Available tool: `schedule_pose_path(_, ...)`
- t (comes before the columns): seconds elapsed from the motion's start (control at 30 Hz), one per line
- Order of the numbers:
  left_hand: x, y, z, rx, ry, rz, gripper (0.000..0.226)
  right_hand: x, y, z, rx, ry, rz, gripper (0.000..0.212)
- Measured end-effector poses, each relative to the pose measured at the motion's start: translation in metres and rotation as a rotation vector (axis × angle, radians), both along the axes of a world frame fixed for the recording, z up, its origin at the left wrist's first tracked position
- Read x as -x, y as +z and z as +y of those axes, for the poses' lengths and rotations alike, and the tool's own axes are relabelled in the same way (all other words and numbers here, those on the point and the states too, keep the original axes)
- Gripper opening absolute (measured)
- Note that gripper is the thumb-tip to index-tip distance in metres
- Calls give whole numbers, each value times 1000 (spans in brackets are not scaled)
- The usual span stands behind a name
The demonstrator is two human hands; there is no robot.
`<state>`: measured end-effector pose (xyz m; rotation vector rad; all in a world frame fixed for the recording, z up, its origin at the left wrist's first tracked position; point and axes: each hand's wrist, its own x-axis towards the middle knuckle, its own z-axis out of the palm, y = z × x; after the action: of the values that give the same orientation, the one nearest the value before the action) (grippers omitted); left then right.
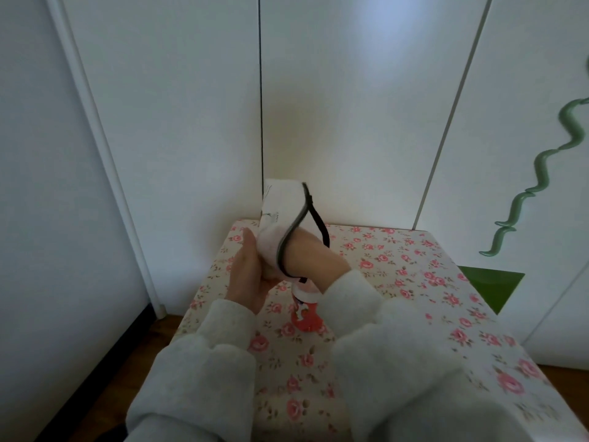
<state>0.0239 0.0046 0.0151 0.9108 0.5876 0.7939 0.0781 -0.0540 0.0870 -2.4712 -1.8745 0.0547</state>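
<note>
A white fabric pouch (pixel 280 205) with a dark zip edge (pixel 296 224) is held upright above a flower-patterned surface (pixel 414 282). My right hand (pixel 302 250) is pushed into the pouch's opening up to the wrist, so its fingers are hidden. My left hand (pixel 248 272) cups the pouch from the left, with its fingers curled under the pouch's lower end. A small red and white object (pixel 306 314) sits just below the pouch, between my wrists. I cannot tell whether it hangs from the zip or lies on the surface. Both arms are in fluffy white sleeves.
White cupboard doors (pixel 350 106) stand close behind the flower-patterned surface. A wavy green handle (pixel 541 173) and a green triangle (pixel 487 285) are on the door at the right. A white wall (pixel 47 186) and a strip of wooden floor (pixel 153 346) lie to the left.
</note>
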Motion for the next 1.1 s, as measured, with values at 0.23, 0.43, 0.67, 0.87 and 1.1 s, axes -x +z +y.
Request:
schedule_pose_path(0.23, 0, 8, -2, 15, -86, -83, 63, 4, -3, 0, 109, 12, 55, 30)
schedule_pose_path(0.43, -4, 9, -8, 93, -69, -129, 60, 1, -20, 10, -79, -55, 93, 30)
schedule_pose_path(0.67, -5, 6, -6, 14, -46, -107, 52, 0, -18, 8, -191, -35, 15, 23)
schedule_pose_path(0.87, -3, -3, -1, 38, 21, -68, 46, -7, -14, -6, -388, 22, 134, 20)
schedule_pose_path(1.1, -7, -16, 7, 124, 24, -64, 56, -12, -11, -19, -597, 1, 409, 26)
